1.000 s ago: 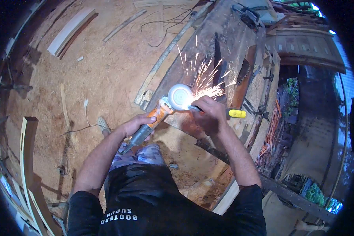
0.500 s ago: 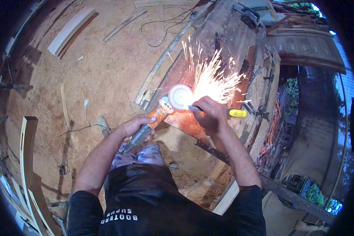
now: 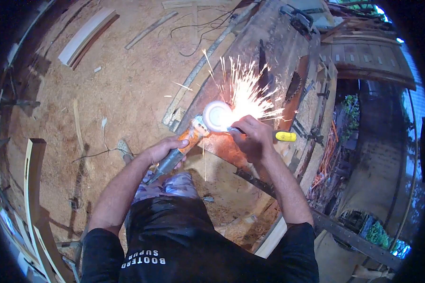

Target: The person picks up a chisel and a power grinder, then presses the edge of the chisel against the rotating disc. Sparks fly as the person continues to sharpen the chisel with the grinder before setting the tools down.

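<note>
My left hand point(image 3: 166, 149) is wrapped around the body of an orange and grey angle grinder point(image 3: 188, 137). The grinder's round disc point(image 3: 216, 115) is at its upper end and glows pale in the glare. In my right hand point(image 3: 252, 137), closed, is a yellow-handled chisel point(image 3: 285, 136); most of it is hidden by the fingers. Its metal tip shows at the disc's lower right edge, where the contact point is lost in bright light. Sparks point(image 3: 248, 89) fan up and to the right from there, over the workbench point(image 3: 281, 47).
A toothed circular saw blade point(image 3: 293, 86) stands in the bench slot. A dark power tool point(image 3: 297, 21) rests at the bench's far end. Curved wooden pieces point(image 3: 87, 37) lie on the sawdust-covered floor point(image 3: 127, 85), and tall boards point(image 3: 34, 184) stand at left. Cables cross the floor.
Both hands, the grinder and the chisel stay almost in place. The spark fan has changed shape, with a few sparks now flying left and one streak falling below the disc.
</note>
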Tool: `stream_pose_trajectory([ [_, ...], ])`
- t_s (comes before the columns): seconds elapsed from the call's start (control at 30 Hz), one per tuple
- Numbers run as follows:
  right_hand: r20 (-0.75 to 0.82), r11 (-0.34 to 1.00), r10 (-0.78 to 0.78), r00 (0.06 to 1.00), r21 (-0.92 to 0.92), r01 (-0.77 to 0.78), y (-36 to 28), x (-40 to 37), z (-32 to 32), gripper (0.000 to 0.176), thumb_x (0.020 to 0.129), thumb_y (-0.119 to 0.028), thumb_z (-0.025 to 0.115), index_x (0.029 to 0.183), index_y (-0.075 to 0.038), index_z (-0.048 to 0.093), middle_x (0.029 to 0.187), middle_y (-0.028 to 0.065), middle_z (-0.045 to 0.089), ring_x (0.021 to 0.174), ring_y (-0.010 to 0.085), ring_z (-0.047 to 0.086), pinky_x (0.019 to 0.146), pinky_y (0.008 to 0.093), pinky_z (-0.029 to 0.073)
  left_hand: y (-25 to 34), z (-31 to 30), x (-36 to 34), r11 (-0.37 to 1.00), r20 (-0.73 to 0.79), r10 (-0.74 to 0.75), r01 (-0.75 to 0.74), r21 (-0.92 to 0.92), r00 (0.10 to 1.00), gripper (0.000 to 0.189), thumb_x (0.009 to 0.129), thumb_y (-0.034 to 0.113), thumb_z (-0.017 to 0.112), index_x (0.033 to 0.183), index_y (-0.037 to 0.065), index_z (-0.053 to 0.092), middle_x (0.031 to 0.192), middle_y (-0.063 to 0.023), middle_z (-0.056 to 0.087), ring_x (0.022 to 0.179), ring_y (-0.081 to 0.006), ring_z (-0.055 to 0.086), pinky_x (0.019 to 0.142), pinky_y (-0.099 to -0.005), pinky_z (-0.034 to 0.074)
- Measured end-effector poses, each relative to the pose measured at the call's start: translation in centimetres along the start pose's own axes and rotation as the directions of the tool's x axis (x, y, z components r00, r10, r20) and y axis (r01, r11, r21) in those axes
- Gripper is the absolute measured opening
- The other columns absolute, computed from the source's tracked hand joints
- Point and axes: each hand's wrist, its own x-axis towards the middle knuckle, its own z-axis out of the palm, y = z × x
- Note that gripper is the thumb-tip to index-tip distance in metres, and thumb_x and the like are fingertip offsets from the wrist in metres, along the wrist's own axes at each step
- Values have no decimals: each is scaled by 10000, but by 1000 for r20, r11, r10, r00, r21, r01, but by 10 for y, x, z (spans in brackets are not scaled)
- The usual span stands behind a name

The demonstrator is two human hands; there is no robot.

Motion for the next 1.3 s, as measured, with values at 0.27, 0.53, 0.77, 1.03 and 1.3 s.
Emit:
stream_pose_trajectory([
  [0.27, 2, 1000, 24, 1000, 16, -24, -3, 0, -1, 86, 833, -148, 766, 889, -140, 701, 861, 51, 676, 745, 272, 707, 626, 399, 578, -2, -1, 1, 999, 4, -6, 6, -33, 1000, 612, 959, 506, 664, 1327, 42, 514, 919, -109, 656, 665, -196, 690, 591, -343, 593],
  [0.53, -22, 1000, 13, 1000, 1, -13, 1, 2, 0, 88, 830, -149, 770, 897, -132, 715, 865, 61, 678, 747, 278, 708, 625, 403, 575, -1, 1, 2, 999, -24, -45, 45, -26, 999, 574, 953, 524, 660, 1196, 21, 529, 857, -110, 662, 621, -205, 691, 551, -339, 590],
  [0.77, -13, 1000, 25, 1000, 19, -25, -3, 1, -1, 111, 817, -143, 773, 904, -127, 707, 864, 61, 678, 736, 274, 705, 619, 395, 576, 2, 4, -2, 1000, -11, 14, -14, -23, 1000, 564, 949, 532, 660, 1181, 32, 540, 870, -110, 667, 639, -196, 694, 566, -335, 594],
  [1.03, -7, 1000, 18, 1000, -10, -18, -1, 3, -1, 108, 816, -146, 767, 903, -135, 705, 866, 63, 676, 759, 273, 709, 628, 397, 580, 3, 6, -2, 999, -11, 22, -22, -41, 1000, 551, 951, 523, 661, 1181, 37, 542, 866, -109, 665, 630, -197, 691, 552, -335, 587],
  [1.3, 12, 1000, 13, 1000, 6, -13, -2, 3, -2, 106, 818, -135, 762, 908, -132, 705, 876, 63, 680, 754, 275, 710, 623, 403, 579, 3, 5, -2, 1000, -10, 2, -2, -27, 1000, 549, 954, 523, 656, 1188, 44, 526, 861, -112, 662, 627, -204, 694, 551, -342, 588],
])
